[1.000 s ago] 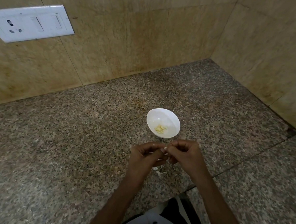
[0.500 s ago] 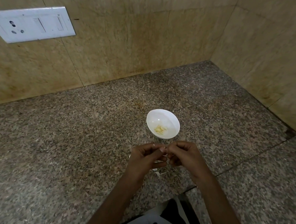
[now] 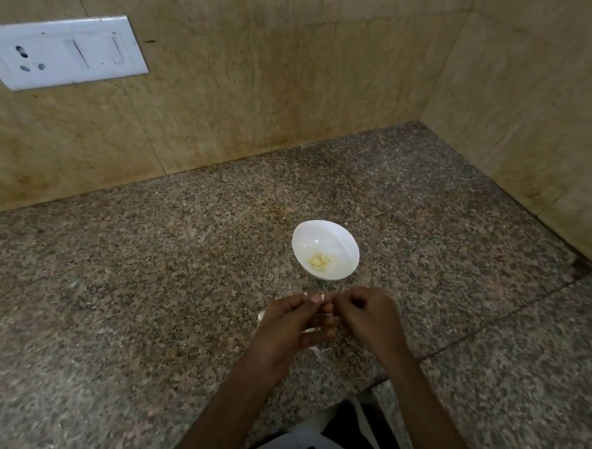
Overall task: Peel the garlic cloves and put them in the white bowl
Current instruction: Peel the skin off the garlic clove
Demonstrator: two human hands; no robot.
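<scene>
The left hand (image 3: 291, 327) and right hand (image 3: 370, 318) meet fingertip to fingertip, pinching what seems a garlic clove (image 3: 321, 299) (mostly hidden). Just beyond, peeled cloves (image 3: 320, 260) lie in the white bowl (image 3: 324, 235) on the bench (image 3: 137, 301).

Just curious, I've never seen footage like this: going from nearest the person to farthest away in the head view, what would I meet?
The left hand and right hand, side by side pinching a garlic clove → white bowl → wall socket plate.
</scene>
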